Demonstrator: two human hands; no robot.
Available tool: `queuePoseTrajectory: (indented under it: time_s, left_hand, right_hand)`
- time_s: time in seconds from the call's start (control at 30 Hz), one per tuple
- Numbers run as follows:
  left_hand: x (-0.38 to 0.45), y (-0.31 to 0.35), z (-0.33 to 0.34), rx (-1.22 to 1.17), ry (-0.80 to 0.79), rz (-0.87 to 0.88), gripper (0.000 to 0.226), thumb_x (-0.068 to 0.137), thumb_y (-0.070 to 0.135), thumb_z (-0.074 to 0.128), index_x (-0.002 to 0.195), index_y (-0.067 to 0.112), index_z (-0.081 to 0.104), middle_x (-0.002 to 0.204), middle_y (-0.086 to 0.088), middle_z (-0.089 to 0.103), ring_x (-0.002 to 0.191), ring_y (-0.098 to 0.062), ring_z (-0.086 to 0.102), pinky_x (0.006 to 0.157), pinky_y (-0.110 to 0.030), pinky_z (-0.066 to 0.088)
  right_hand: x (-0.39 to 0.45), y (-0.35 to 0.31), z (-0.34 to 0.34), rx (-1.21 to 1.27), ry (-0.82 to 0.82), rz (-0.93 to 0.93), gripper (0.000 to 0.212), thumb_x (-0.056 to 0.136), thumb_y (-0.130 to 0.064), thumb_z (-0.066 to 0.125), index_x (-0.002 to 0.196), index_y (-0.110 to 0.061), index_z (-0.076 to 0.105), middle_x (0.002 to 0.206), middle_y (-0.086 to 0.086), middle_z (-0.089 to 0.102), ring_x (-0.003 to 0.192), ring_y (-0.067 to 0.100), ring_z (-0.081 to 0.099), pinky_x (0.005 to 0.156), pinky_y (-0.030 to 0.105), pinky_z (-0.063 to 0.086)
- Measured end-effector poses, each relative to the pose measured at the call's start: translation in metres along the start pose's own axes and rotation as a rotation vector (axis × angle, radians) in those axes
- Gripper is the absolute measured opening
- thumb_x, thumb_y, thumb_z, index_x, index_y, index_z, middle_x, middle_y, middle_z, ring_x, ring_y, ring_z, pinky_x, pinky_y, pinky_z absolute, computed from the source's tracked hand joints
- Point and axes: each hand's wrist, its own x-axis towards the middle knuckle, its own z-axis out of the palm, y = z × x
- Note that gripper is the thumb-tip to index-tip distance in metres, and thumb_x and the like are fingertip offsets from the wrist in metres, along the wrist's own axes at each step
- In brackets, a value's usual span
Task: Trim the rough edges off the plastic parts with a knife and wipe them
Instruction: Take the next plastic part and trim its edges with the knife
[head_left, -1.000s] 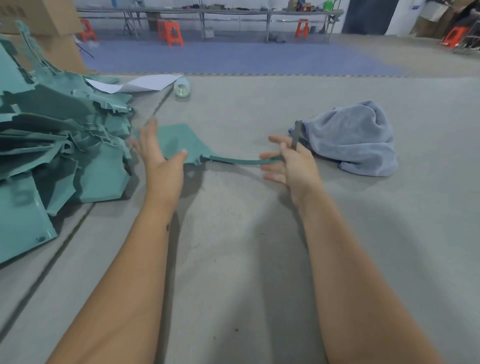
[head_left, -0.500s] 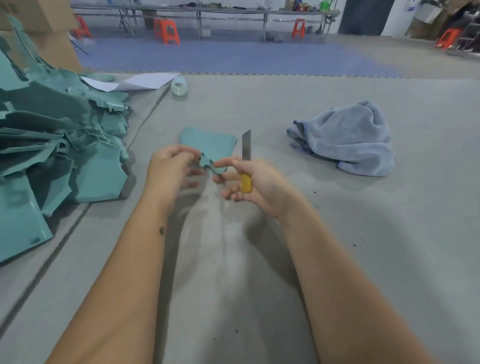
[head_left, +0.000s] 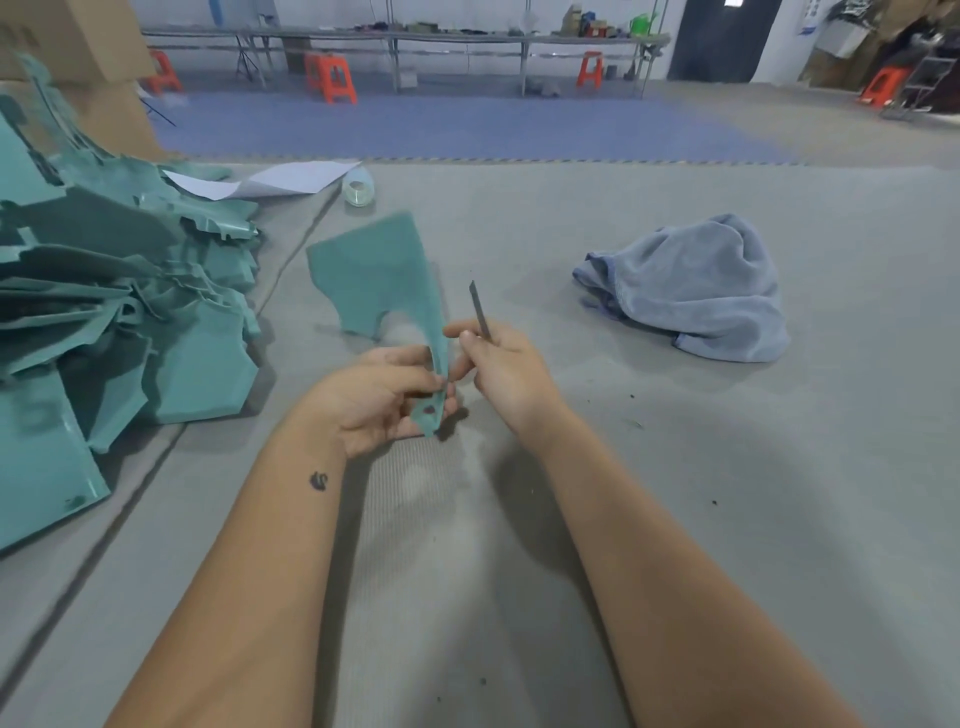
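Clearly the blade sits close to bare fingertips.
Nearest, the left hand (head_left: 387, 397) has its fingers curled round the narrow end of the green plastic part (head_left: 382, 283), which is lifted off the counter (head_left: 675, 493) near its middle; the right hand (head_left: 506, 371) grips the knife (head_left: 480, 312), tip pointing away. A slip on a tough burr could likely nick the left fingers or gouge the part. Farther off, the cloth (head_left: 696, 291) lies toward the right edge and the heap of parts (head_left: 119, 312) along the left edge.
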Motion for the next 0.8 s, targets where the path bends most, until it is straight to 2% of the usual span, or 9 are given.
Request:
queuePoseTrajectory:
  time_s: [0.1,0.2,0.3,0.43,0.5,0.57,0.63,0.73,0.8]
  left_hand:
    - [0.005,-0.002,0.003,0.034,0.142,0.024,0.033,0.094,-0.009,0.036,0.113,0.009,0.056,0.063,-0.008,0.053,0.044,-0.014,0.054,0.042,-0.019,0.044]
    - [0.009,-0.004,-0.001,0.285,0.278,0.092,0.026,0.1,0.0,0.036,0.104,0.01,0.059,0.067,-0.006,0.05,0.039,-0.009,0.05,0.038,-0.017,0.041]
    - [0.012,-0.009,-0.002,0.407,0.307,0.139,0.022,0.103,0.01,0.038,0.101,0.01,0.06,0.061,-0.006,0.054,0.038,-0.01,0.051,0.039,-0.018,0.044]
    - [0.017,-0.013,-0.004,0.642,0.349,0.273,0.025,0.1,0.02,0.046,0.091,0.006,0.065,0.045,0.002,0.05,0.037,-0.011,0.044,0.043,-0.021,0.038]
    - [0.019,-0.013,-0.007,0.783,0.413,0.374,0.029,0.097,0.023,0.049,0.089,0.0,0.065,0.046,0.008,0.043,0.04,-0.007,0.036,0.049,-0.026,0.031]
    - [0.02,-0.014,-0.01,0.782,0.432,0.406,0.03,0.095,0.024,0.05,0.085,0.002,0.067,0.044,0.011,0.039,0.042,-0.005,0.033,0.049,-0.027,0.029]
    - [0.021,-0.013,-0.012,0.703,0.443,0.373,0.027,0.094,0.026,0.051,0.08,0.013,0.071,0.042,0.013,0.04,0.04,-0.005,0.034,0.046,-0.024,0.03]
    - [0.02,-0.011,-0.013,0.54,0.435,0.323,0.026,0.089,0.024,0.051,0.075,0.017,0.071,0.043,0.011,0.039,0.037,-0.007,0.032,0.046,-0.026,0.024]
    - [0.02,-0.011,-0.014,0.496,0.449,0.335,0.027,0.088,0.024,0.05,0.073,0.017,0.071,0.045,0.009,0.039,0.038,-0.007,0.031,0.046,-0.026,0.024]
  right_hand:
    - [0.001,-0.002,-0.006,0.031,0.08,0.024,0.005,0.095,-0.031,0.054,0.094,-0.026,0.055,0.08,-0.003,0.055,0.067,0.007,0.047,0.063,0.024,0.034]
    - [0.005,-0.005,-0.012,0.117,0.113,0.127,0.01,0.094,-0.031,0.047,0.088,-0.025,0.05,0.087,-0.001,0.054,0.063,0.008,0.038,0.058,0.025,0.027]
    - [0.007,-0.007,-0.016,0.076,0.121,0.181,0.013,0.091,-0.025,0.048,0.081,-0.019,0.053,0.086,-0.002,0.053,0.064,0.01,0.038,0.059,0.026,0.028]
    - [0.003,-0.002,-0.016,-0.053,0.078,0.04,0.015,0.095,-0.024,0.054,0.081,-0.019,0.055,0.08,0.0,0.054,0.064,0.011,0.043,0.064,0.027,0.037]
    - [0.0,-0.001,-0.016,0.0,0.001,-0.019,0.015,0.097,-0.02,0.054,0.083,-0.017,0.057,0.073,0.003,0.059,0.053,0.009,0.044,0.055,0.023,0.038]
    - [-0.003,-0.001,-0.016,0.029,-0.044,-0.061,0.011,0.097,-0.018,0.055,0.087,-0.017,0.059,0.065,0.005,0.064,0.043,0.012,0.048,0.043,0.018,0.037]
    - [-0.005,-0.001,-0.015,0.006,-0.04,-0.114,0.011,0.096,-0.02,0.057,0.086,-0.024,0.062,0.061,0.009,0.064,0.041,0.014,0.05,0.04,0.017,0.036]
    - [-0.003,0.001,-0.012,-0.068,0.013,-0.178,0.017,0.093,-0.035,0.054,0.081,-0.028,0.064,0.055,-0.001,0.051,0.051,0.011,0.044,0.054,0.026,0.038]
    - [-0.002,-0.001,-0.011,-0.027,0.032,-0.108,0.037,0.089,-0.049,0.041,0.078,-0.026,0.068,0.058,-0.007,0.041,0.06,0.013,0.039,0.064,0.032,0.033]
